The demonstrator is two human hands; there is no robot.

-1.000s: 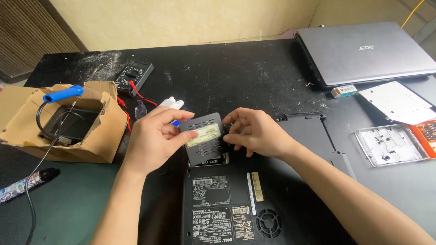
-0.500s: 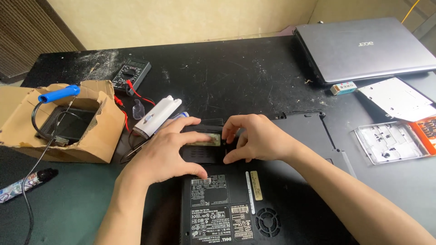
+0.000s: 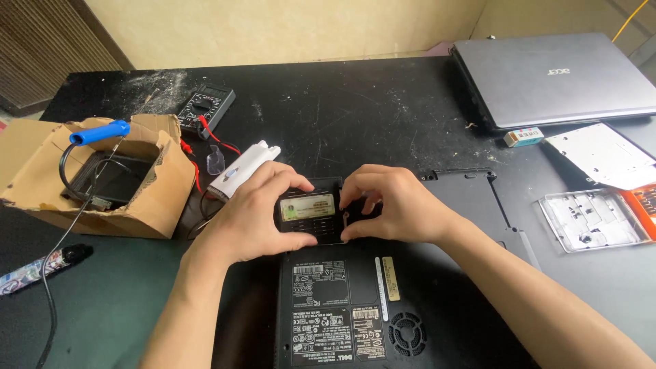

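Observation:
A black laptop point(image 3: 355, 307) lies upside down on the dark table, its underside with labels and a fan vent facing up. At its far edge sits a small black cover panel point(image 3: 311, 215) with a pale green sticker. My left hand point(image 3: 256, 212) grips the panel's left side, thumb at its near edge. My right hand point(image 3: 393, 205) presses on its right side with fingertips on the panel's edge. The panel lies almost flat against the laptop body.
A torn cardboard box point(image 3: 102, 181) with a blue-handled tool point(image 3: 99, 132) and cables stands at left. A multimeter point(image 3: 205, 106) with red leads and a white device point(image 3: 242, 167) lie beyond my hands. A closed grey laptop point(image 3: 553, 78), white sheet point(image 3: 605, 154) and clear plastic tray point(image 3: 591, 219) sit at right.
The panel was held up tilted between both hands a second ago. It has come down flat onto the laptop's underside, and both hands now press on it.

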